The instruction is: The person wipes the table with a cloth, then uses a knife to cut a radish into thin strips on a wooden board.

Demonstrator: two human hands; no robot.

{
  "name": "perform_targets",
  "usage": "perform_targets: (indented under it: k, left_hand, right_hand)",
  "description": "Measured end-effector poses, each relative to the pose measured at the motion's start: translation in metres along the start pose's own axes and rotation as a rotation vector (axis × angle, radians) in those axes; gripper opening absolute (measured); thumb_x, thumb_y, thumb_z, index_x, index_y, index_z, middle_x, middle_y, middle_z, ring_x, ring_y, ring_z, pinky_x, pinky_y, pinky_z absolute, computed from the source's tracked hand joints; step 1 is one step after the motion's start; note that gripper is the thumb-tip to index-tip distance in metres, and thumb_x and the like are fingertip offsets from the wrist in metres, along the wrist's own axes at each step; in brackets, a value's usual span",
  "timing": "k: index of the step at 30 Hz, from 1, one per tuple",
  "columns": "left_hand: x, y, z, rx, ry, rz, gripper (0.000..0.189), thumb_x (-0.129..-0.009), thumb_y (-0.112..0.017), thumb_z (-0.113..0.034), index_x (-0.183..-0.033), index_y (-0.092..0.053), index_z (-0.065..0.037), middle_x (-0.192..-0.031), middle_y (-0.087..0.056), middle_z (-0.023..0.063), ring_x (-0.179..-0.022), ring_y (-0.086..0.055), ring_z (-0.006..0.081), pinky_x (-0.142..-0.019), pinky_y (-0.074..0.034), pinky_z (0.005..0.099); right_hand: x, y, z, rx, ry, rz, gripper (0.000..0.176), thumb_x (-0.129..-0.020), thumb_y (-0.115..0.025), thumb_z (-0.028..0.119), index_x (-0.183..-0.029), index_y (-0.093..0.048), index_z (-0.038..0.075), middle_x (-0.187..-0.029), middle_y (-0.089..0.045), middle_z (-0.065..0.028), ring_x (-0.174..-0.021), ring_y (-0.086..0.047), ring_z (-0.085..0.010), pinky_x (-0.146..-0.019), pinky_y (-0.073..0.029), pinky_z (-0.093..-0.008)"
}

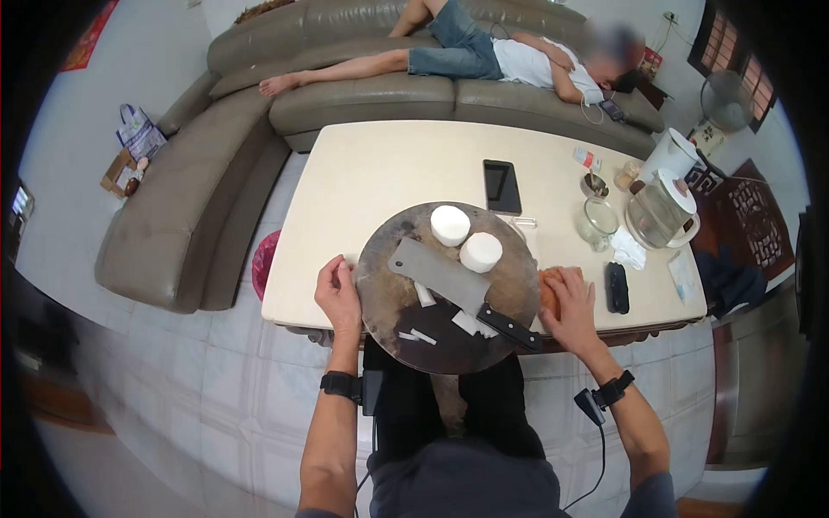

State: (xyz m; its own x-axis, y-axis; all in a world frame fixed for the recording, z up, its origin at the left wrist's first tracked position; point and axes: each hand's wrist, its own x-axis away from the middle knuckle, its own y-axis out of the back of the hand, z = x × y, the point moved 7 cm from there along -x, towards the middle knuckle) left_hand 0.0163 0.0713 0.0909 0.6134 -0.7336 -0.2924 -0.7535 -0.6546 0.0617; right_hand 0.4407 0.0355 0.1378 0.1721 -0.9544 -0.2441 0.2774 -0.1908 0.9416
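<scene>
A round, dark-stained chopping board (389, 311) lies at the table's front edge, reaching out over my lap. On it a cleaver (440, 274) rests flat, its black handle pointing to the lower right. Two thick white cylindrical pieces (450, 225) stand behind the blade. White slices (466, 323) and thin strips lie around and partly under the cleaver. My left hand (338, 295) is beside the board's left rim, fingers loosely bent, nothing visible in it. My right hand (570, 309) is over a crumpled orange-brown cloth-like thing (549, 287), fingers curved onto it, right of the board.
The cream table (380, 164) holds a phone (502, 186), a glass mug (598, 223), a glass pitcher (658, 211), a white kettle (669, 157) and a black case (617, 287). A person (527, 65) lies on the grey sofa (363, 97) behind it.
</scene>
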Motion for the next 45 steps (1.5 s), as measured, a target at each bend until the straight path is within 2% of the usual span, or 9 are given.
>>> perform_targets:
  k: [2, 8, 12, 19, 28, 31, 34, 40, 45]
  left_hand:
    - [0.000, 0.002, 0.000, 0.056, -0.023, -0.022, 0.020, -0.097, -0.058, -0.009, -0.109, -0.066, 0.006, -0.100, -0.069, 0.0099, -0.089, -0.066, 0.0156, -0.081, -0.052, 0.0273]
    - [0.033, 0.030, -0.031, 0.067, -0.020, -0.036, 0.019, -0.094, -0.059, -0.003, -0.110, -0.064, 0.005, -0.103, -0.068, 0.0109, -0.096, -0.064, 0.0182, -0.088, -0.050, 0.0305]
    - [0.096, 0.035, -0.110, -0.291, -0.382, 0.214, 0.017, -0.089, -0.062, 0.001, -0.105, -0.066, 0.003, -0.105, -0.067, 0.0170, -0.099, -0.065, 0.0303, -0.091, -0.050, 0.0364]
    - [0.149, 0.013, -0.134, -0.409, -0.650, 0.539, 0.035, -0.075, -0.075, -0.001, -0.109, -0.067, 0.000, -0.115, -0.064, 0.0147, -0.106, -0.060, 0.0347, -0.090, -0.049, 0.0433]
    - [0.151, -0.009, -0.122, -0.464, -0.655, 0.659, 0.042, -0.075, -0.075, -0.004, -0.116, -0.064, -0.001, -0.120, -0.061, 0.0140, -0.114, -0.055, 0.0343, -0.096, -0.044, 0.0449]
    - [0.152, -0.009, -0.122, -0.471, -0.649, 0.661, 0.042, -0.076, -0.075, -0.004, -0.116, -0.064, -0.001, -0.119, -0.061, 0.0138, -0.113, -0.055, 0.0343, -0.095, -0.044, 0.0451]
    - [0.152, -0.008, -0.120, -0.468, -0.659, 0.653, 0.042, -0.075, -0.076, -0.005, -0.116, -0.064, -0.001, -0.119, -0.060, 0.0139, -0.113, -0.055, 0.0344, -0.095, -0.044, 0.0454]
    - [0.152, -0.007, -0.117, -0.461, -0.656, 0.674, 0.042, -0.075, -0.076, -0.006, -0.115, -0.064, 0.000, -0.118, -0.059, 0.0146, -0.113, -0.055, 0.0349, -0.096, -0.044, 0.0465]
    - [0.150, -0.009, -0.118, -0.463, -0.648, 0.702, 0.042, -0.075, -0.076, -0.006, -0.115, -0.063, 0.000, -0.118, -0.059, 0.0150, -0.114, -0.055, 0.0357, -0.097, -0.044, 0.0481]
  right_hand:
    - [-0.002, 0.016, 0.004, -0.071, -0.046, 0.051, 0.050, -0.082, -0.066, 0.024, -0.127, -0.054, 0.007, -0.143, -0.043, -0.0175, -0.136, -0.035, -0.0363, -0.113, -0.017, -0.0620]
    - [-0.001, 0.077, 0.069, -0.201, 0.155, -0.153, 0.047, -0.079, -0.070, 0.013, -0.123, -0.056, 0.007, -0.134, -0.052, -0.0142, -0.126, -0.048, -0.0328, -0.112, -0.021, -0.0596]
    - [0.002, 0.068, 0.117, -0.210, 0.320, -0.049, 0.050, -0.076, -0.070, 0.008, -0.123, -0.056, 0.008, -0.123, -0.056, -0.0127, -0.117, -0.053, -0.0303, -0.107, -0.031, -0.0542]
    - [-0.003, 0.032, 0.131, -0.115, 0.301, 0.175, 0.055, -0.068, -0.068, 0.002, -0.120, -0.052, 0.003, -0.103, -0.055, -0.0138, -0.097, -0.057, -0.0307, -0.089, -0.041, -0.0453]
    - [-0.021, 0.039, 0.125, -0.333, 0.169, 0.137, 0.048, -0.072, -0.063, -0.002, -0.118, -0.051, 0.005, -0.106, -0.059, -0.0174, -0.094, -0.061, -0.0361, -0.079, -0.050, -0.0436]
    - [-0.021, 0.062, 0.130, -0.376, 0.160, 0.130, 0.040, -0.079, -0.063, 0.001, -0.118, -0.052, 0.004, -0.104, -0.062, -0.0182, -0.093, -0.063, -0.0358, -0.080, -0.050, -0.0408]
    - [-0.009, 0.085, 0.136, -0.531, 0.185, 0.052, 0.029, -0.087, -0.062, 0.005, -0.115, -0.054, 0.004, -0.090, -0.063, -0.0186, -0.081, -0.064, -0.0384, -0.069, -0.050, -0.0432]
    - [0.031, 0.078, 0.125, -0.774, -0.123, 0.527, 0.026, -0.090, -0.063, 0.007, -0.114, -0.054, 0.000, -0.086, -0.064, -0.0213, -0.074, -0.062, -0.0423, -0.063, -0.049, -0.0430]
    - [0.043, 0.085, 0.132, -0.463, 0.236, 0.359, 0.021, -0.091, -0.062, 0.009, -0.108, -0.053, 0.001, -0.086, -0.061, -0.0178, -0.073, -0.062, -0.0398, -0.060, -0.048, -0.0453]
